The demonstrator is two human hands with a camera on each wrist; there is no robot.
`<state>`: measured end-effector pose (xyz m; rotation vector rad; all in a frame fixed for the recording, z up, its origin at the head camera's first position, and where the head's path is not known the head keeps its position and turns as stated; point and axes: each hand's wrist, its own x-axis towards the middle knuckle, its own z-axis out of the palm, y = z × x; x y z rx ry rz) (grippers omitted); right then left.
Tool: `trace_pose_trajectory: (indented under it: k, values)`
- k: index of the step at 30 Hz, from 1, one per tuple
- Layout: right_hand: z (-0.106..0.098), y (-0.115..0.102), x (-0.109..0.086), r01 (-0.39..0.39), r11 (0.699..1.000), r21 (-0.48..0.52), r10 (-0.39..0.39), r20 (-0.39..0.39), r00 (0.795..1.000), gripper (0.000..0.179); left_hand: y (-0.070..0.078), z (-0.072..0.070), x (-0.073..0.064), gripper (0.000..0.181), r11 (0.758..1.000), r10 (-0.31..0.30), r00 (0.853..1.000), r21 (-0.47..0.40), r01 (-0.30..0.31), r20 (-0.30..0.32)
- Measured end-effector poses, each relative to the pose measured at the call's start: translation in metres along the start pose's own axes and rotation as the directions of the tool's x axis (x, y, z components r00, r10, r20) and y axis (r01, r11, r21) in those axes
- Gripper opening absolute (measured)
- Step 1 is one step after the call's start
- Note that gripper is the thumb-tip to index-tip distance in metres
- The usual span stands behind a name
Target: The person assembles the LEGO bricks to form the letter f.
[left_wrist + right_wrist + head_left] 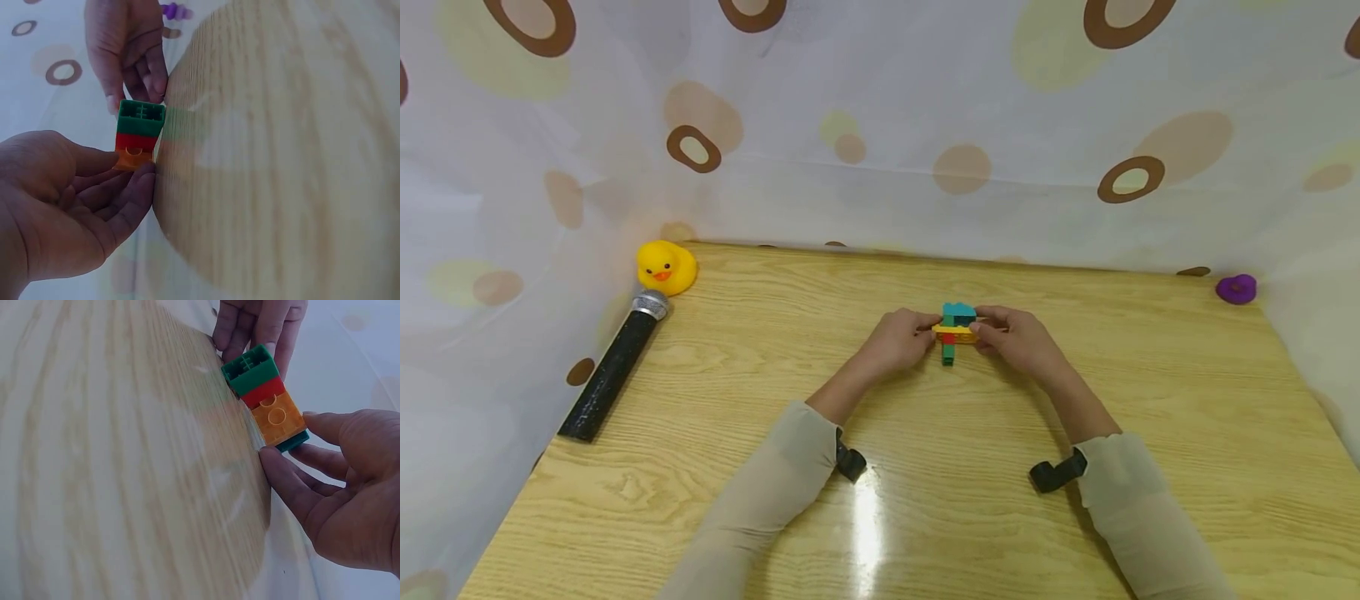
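Note:
A small assembly of toy building bricks (948, 340) is between my two hands. In the head view it has a teal brick (959, 309) at the far end, a yellow-orange piece across the middle, then a red brick and a green brick (948, 356) at the near end. My left hand (897, 340) pinches its left side between thumb and fingers. From the right, my right hand (1018, 340) pinches the yellow-orange piece (279, 417) with thumb and fingertips. The hollow underside of the green brick (142, 117) faces both wrist cameras. Whether the assembly touches the table cannot be told.
The wooden table (775, 308) is backed by a patterned white curtain (880, 100). A yellow rubber duck (672, 268) and a black microphone (613, 367) lie along its left side. At the far right corner sits a small purple toy (1236, 289).

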<state>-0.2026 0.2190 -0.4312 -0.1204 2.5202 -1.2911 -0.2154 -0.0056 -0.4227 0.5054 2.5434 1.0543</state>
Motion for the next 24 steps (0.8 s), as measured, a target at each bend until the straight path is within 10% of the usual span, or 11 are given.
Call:
trace_pose_trajectory:
  k: [24]
  values:
    - [-0.010,0.003,-0.010,0.016,0.998,-0.058,-0.016,0.000,1.000,0.062,0.001,-0.001,-0.006,0.051,0.999,0.000,1.000,-0.043,0.001,0.019]
